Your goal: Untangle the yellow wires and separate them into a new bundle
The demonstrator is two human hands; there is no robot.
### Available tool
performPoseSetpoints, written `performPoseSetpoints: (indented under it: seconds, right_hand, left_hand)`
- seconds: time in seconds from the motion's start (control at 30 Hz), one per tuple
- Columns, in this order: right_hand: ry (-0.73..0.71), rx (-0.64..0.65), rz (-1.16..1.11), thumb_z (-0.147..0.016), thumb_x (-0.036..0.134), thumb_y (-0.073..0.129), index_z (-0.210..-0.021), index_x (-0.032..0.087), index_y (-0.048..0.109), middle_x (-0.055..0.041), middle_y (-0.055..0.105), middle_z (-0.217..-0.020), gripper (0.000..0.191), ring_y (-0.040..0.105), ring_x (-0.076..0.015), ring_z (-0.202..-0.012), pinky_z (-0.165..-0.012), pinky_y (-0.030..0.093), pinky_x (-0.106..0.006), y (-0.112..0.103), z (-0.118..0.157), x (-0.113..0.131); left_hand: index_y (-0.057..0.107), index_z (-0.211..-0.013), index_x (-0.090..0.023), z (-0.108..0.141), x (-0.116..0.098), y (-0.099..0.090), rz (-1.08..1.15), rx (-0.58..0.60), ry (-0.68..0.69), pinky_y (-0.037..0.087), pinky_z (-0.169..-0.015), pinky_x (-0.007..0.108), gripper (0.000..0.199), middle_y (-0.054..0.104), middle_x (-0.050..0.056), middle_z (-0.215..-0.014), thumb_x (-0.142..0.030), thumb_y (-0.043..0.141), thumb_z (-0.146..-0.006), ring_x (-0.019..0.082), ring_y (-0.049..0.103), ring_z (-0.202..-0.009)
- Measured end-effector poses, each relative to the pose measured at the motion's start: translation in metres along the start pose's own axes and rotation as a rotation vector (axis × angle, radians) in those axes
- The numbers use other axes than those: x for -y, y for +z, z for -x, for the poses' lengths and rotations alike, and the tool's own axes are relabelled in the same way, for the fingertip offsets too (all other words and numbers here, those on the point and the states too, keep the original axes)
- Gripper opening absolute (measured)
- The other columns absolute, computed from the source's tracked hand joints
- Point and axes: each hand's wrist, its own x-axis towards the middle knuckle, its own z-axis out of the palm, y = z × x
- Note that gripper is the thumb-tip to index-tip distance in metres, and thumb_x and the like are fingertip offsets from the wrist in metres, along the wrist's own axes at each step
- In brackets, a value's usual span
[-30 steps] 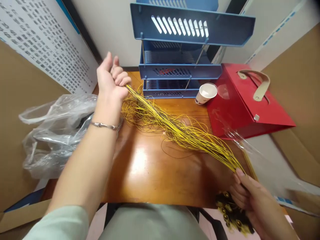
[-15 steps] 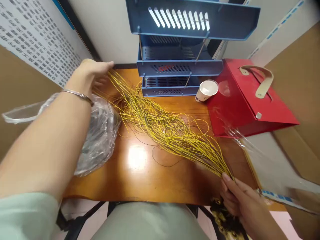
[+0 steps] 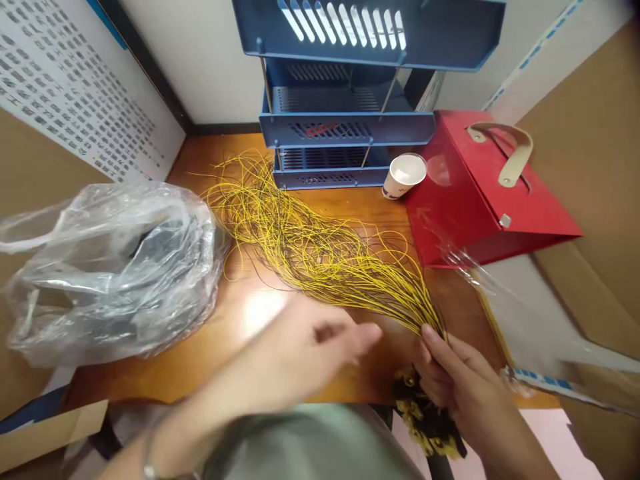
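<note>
A long bundle of thin yellow and black wires [image 3: 320,247] lies across the wooden desk, its loose ends fanned and tangled at the far left. My right hand [image 3: 460,373] is closed around the gathered part at the lower right. Below that hand, over the desk's front edge, hangs the bundle's dark end with gold-yellow pieces [image 3: 425,417]; their kind is unclear. My left hand [image 3: 320,340], somewhat blurred, is over the desk's front, left of my right hand. Its thumb is stretched out, and no wire shows in it; its other fingers are partly hidden.
A clear plastic bag [image 3: 135,273] with grey contents sits at the left. Behind the wires stands a blue tiered tray rack [image 3: 345,130], beside a paper cup [image 3: 405,175] and a red box [image 3: 480,193] with a beige handle. Cardboard [image 3: 590,167] borders the right side.
My left hand has let go of the wires' far-left end and come back toward my right hand. The loose ends now lie spread on the desk. My right hand keeps its grip.
</note>
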Motion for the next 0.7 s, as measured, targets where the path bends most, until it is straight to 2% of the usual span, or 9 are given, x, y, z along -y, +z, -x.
performPoseSetpoints:
  seconds: [0.03, 0.1, 0.17, 0.23, 0.33, 0.53, 0.7]
  right_hand:
    - [-0.007, 0.017, 0.013, -0.081, 0.065, 0.076, -0.063, 0.019, 0.044, 0.0097, 0.02, -0.057, 0.058, 0.012, -0.0055, -0.048, -0.043, 0.011, -0.021, 0.003, 0.001, 0.002]
    - [-0.021, 0.037, 0.048, -0.084, 0.064, 0.073, -0.063, 0.019, 0.044, 0.0093, 0.021, -0.057, 0.058, 0.013, -0.006, -0.049, -0.044, 0.013, -0.022, 0.008, 0.002, 0.004]
    - [-0.04, 0.028, 0.07, -0.085, 0.064, 0.072, -0.065, 0.019, 0.045, 0.009, 0.022, -0.058, 0.056, 0.015, -0.0066, -0.05, -0.045, 0.014, -0.022, 0.013, 0.003, 0.006]
    - [-0.059, 0.009, 0.079, -0.085, 0.064, 0.072, -0.067, 0.019, 0.047, 0.0093, 0.021, -0.059, 0.054, 0.014, -0.007, -0.051, -0.045, 0.013, -0.023, 0.016, 0.004, 0.006]
    - [-0.07, 0.017, 0.103, -0.088, 0.064, 0.069, -0.07, 0.019, 0.049, 0.0097, 0.019, -0.06, 0.052, 0.011, -0.0073, -0.052, -0.045, 0.011, -0.024, 0.019, 0.004, 0.003]
    - [-0.07, 0.04, 0.139, -0.09, 0.064, 0.066, -0.072, 0.019, 0.049, 0.0093, 0.021, -0.059, 0.051, 0.012, -0.0077, -0.052, -0.047, 0.011, -0.025, 0.018, 0.004, 0.002]
    - [-0.089, 0.067, 0.143, -0.091, 0.063, 0.065, -0.073, 0.019, 0.052, 0.0092, 0.021, -0.058, 0.05, 0.013, -0.008, -0.052, -0.046, 0.01, -0.025, 0.02, 0.003, 0.004]
  left_hand:
    - [0.076, -0.08, -0.014, -0.005, 0.016, 0.023, -0.004, 0.095, -0.057, 0.031, -0.047, 0.02, 0.035, 0.067, 0.003, -0.069, -0.046, 0.071, -0.091, 0.009, 0.047, -0.052]
    - [0.074, -0.091, -0.015, -0.019, 0.04, 0.053, 0.132, 0.099, -0.065, 0.03, -0.046, 0.02, 0.04, 0.063, 0.001, -0.069, -0.055, 0.069, -0.089, 0.008, 0.043, -0.052]
    - [0.068, -0.086, -0.015, -0.032, 0.051, 0.067, 0.302, 0.047, -0.059, 0.028, -0.043, 0.02, 0.045, 0.055, -0.002, -0.061, -0.06, 0.07, -0.087, 0.007, 0.039, -0.047]
    - [0.063, -0.082, -0.015, -0.041, 0.055, 0.073, 0.441, -0.047, -0.071, 0.025, -0.041, 0.019, 0.046, 0.047, -0.005, -0.056, -0.06, 0.073, -0.084, 0.006, 0.036, -0.045]
    - [0.06, -0.08, -0.014, -0.045, 0.057, 0.078, 0.571, -0.169, -0.073, 0.027, -0.041, 0.016, 0.045, 0.046, -0.005, -0.058, -0.055, 0.078, -0.081, 0.006, 0.038, -0.047]
    - [0.062, -0.077, -0.013, -0.045, 0.058, 0.081, 0.642, -0.221, -0.026, 0.029, -0.042, 0.015, 0.035, 0.05, -0.004, -0.059, -0.042, 0.081, -0.081, 0.005, 0.041, -0.049]
    - [0.063, -0.081, -0.013, -0.047, 0.058, 0.08, 0.621, -0.219, -0.008, 0.033, -0.043, 0.015, 0.034, 0.055, -0.001, -0.063, -0.042, 0.08, -0.082, 0.006, 0.046, -0.051]
